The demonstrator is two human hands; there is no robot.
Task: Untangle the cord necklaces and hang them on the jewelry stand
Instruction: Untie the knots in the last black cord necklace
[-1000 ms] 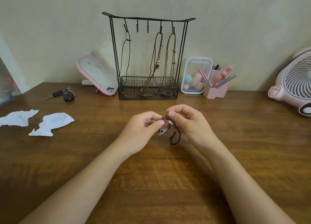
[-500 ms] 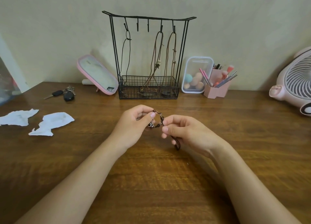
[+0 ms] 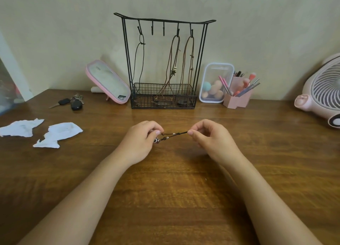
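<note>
A dark cord necklace (image 3: pixel 174 134) is pinched at each end by the left grip (image 3: pixel 141 141) and right grip (image 3: pixel 211 140) and held stretched left-right over the surface (image 3: pixel 165 189). Beyond it, the stand (image 3: pixel 143 102) has free hooks (image 3: pixel 152 29) nearer the left grip.

Wooden table (image 3: pixel 165 198) smooth, faint sheen; jewelry stand (image 3: pixel 163 61) matt black wire; torn paper (image 3: pixel 57 134) crumpled.

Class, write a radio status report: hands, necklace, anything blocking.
Left hand, right hand pinch ends of dark beaded cord necklace, taut. Black wire jewelry stand: two hooks free. Path clear.
</note>
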